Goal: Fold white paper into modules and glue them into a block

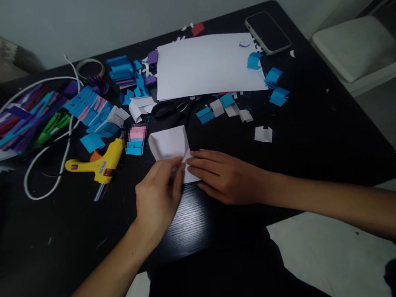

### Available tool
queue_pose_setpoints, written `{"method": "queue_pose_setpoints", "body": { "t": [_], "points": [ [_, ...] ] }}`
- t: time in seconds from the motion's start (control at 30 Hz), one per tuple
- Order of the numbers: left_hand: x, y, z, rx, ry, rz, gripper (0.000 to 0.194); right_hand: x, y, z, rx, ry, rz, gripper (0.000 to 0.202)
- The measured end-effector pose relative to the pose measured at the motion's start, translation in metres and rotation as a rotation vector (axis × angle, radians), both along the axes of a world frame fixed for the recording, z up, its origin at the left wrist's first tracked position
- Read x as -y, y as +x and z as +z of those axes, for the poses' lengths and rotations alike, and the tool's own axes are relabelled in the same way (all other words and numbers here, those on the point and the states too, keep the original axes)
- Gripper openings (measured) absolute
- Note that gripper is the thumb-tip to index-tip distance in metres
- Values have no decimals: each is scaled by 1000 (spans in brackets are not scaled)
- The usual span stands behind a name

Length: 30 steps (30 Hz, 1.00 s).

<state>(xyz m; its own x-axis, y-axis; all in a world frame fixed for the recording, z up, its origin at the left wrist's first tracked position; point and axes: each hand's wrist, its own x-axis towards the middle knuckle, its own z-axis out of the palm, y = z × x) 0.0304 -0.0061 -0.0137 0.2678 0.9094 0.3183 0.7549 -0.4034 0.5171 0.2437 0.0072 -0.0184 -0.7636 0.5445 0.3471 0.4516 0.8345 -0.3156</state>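
Note:
A small white sheet of paper (pixel 168 141) with folded-up edges lies on the black table near its front edge. My left hand (pixel 158 189) is at its lower left, thumb and forefinger pinched together on the paper. From the right, my right hand (pixel 221 174) rests on the paper's lower right part, its fingers stretched out side by side and pointing left. The fingertips of both hands nearly meet at a crease, and they hide part of the paper.
Left stand a yellow glue gun (pixel 105 162), a white cable (pixel 30 170) and colored paper strips (pixel 88 107). Behind lie black scissors (pixel 167 108) and large white sheets (pixel 208 66). A phone (pixel 267 31) is at the back right; small folded papers (pixel 263 134) lie nearer.

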Motion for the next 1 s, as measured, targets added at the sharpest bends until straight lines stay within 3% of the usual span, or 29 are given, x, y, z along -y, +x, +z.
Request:
{"method": "queue_pose_setpoints", "body": {
  "t": [0.37, 0.47, 0.6, 0.7, 1.0],
  "points": [
    [1, -3, -1, 26, -7, 13, 13, 3, 1, -2, 31, 1, -92, 35],
    [1, 0, 0, 39, -94, 91, 18, 3, 0, -3, 12, 5, -92, 36],
    [-1, 3, 0, 245, -281, 154, 30, 3, 0, -5, -23, -20, -74, 37],
    [-4, 2, 0, 314, -304, 197, 30, 3, 1, -5, -21, -52, -40, 35],
    [-6, -2, 3, 34, -108, 226, 18, 3, 1, -5, -18, -79, -17, 35]
  ]
}}
